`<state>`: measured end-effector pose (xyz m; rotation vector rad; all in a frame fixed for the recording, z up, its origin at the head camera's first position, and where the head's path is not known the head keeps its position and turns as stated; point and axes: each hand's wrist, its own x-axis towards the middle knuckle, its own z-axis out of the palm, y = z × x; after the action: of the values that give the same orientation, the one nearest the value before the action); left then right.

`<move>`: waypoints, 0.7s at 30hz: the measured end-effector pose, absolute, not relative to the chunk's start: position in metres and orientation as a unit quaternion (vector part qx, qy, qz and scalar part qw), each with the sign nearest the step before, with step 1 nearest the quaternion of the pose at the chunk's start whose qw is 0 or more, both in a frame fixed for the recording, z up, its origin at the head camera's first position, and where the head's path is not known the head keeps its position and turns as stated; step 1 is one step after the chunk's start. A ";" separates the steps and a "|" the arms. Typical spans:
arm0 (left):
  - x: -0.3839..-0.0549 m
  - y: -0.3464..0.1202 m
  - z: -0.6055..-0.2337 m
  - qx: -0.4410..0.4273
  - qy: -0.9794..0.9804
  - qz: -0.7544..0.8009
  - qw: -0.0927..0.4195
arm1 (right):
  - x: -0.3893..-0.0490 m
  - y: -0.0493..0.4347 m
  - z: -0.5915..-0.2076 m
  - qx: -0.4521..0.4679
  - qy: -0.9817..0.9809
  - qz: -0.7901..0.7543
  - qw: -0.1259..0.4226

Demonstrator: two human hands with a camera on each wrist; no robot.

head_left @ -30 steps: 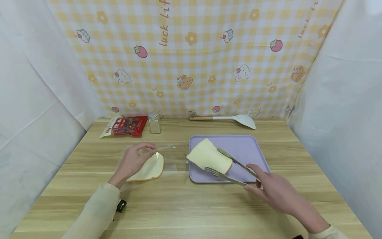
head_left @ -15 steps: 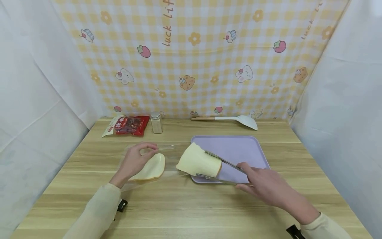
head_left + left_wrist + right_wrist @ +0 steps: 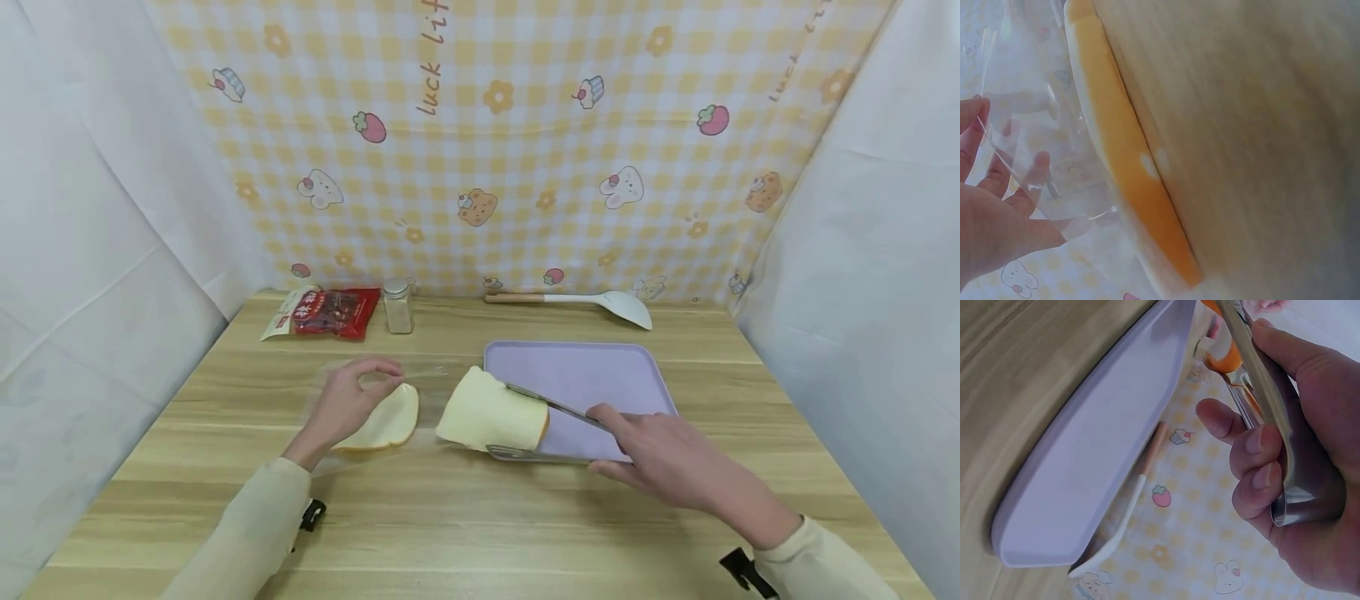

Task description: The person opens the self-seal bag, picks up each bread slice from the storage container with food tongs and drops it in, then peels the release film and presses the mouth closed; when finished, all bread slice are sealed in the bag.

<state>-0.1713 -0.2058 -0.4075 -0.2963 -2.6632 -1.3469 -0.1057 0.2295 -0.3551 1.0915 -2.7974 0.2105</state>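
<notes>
My left hand [image 3: 352,404] pinches the edge of a clear plastic bag [image 3: 1029,125], lifting its mouth. Inside that bag lies a slice of bread [image 3: 386,419], partly covered by the hand. My right hand [image 3: 667,458] grips metal tongs [image 3: 1272,406], their arms spread along both sides of a second bread slice [image 3: 491,412]. This slice is held over the left edge of the purple tray [image 3: 581,367], its far end beside the bag's opening. Whether it has entered the bag I cannot tell.
Toward the back left lie a red snack packet [image 3: 337,312] and a small glass shaker [image 3: 398,308]. A white spatula [image 3: 622,307] with a wooden handle lies behind the tray. A patterned cloth [image 3: 517,167] hangs at the table's back.
The right hand has moved left with the tongs, carrying the bread slice from above the tray to its left edge, close to the bag. The left hand stays at the bag.
</notes>
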 end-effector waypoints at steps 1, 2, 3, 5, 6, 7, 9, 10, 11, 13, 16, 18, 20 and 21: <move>-0.171 -0.206 -0.407 -0.099 -0.886 -0.447 0.071 | -0.106 0.229 -0.354 0.364 -0.926 0.068 0.067; -0.171 -0.205 -0.407 -0.099 -0.886 -0.448 0.071 | -0.107 0.229 -0.353 0.366 -0.926 0.065 0.068; -0.171 -0.205 -0.407 -0.099 -0.886 -0.447 0.071 | -0.107 0.229 -0.352 0.367 -0.926 0.061 0.070; -0.171 -0.204 -0.407 -0.098 -0.886 -0.448 0.070 | -0.107 0.228 -0.349 0.367 -0.925 0.050 0.078; -0.171 -0.204 -0.407 -0.097 -0.886 -0.448 0.070 | -0.107 0.228 -0.348 0.367 -0.925 0.046 0.083; -0.171 -0.204 -0.407 -0.098 -0.886 -0.448 0.070 | -0.106 0.228 -0.347 0.364 -0.926 0.038 0.088; -0.171 -0.203 -0.407 -0.096 -0.886 -0.447 0.071 | -0.105 0.227 -0.345 0.357 -0.929 0.026 0.094; -0.171 -0.203 -0.407 -0.096 -0.887 -0.446 0.071 | -0.104 0.227 -0.344 0.354 -0.930 0.021 0.096; -0.171 -0.203 -0.407 -0.096 -0.888 -0.445 0.072 | -0.103 0.226 -0.343 0.353 -0.930 0.016 0.099; -0.171 -0.203 -0.407 -0.095 -0.887 -0.446 0.073 | -0.101 0.226 -0.341 0.351 -0.931 0.008 0.101; -0.171 -0.204 -0.407 -0.092 -0.887 -0.448 0.071 | -0.100 0.224 -0.337 0.354 -0.929 -0.005 0.110; -0.171 -0.205 -0.407 -0.090 -0.886 -0.449 0.071 | -0.099 0.223 -0.334 0.354 -0.928 -0.011 0.115; -0.170 -0.205 -0.407 -0.089 -0.886 -0.449 0.072 | -0.099 0.223 -0.330 0.355 -0.927 -0.018 0.119; -0.170 -0.205 -0.407 -0.089 -0.886 -0.449 0.072 | -0.099 0.223 -0.328 0.357 -0.926 -0.018 0.119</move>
<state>-0.1702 -0.2047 -0.4071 -0.2665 -2.6633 -1.3479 -0.0989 0.2226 -0.3284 1.0449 -2.7073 -0.0528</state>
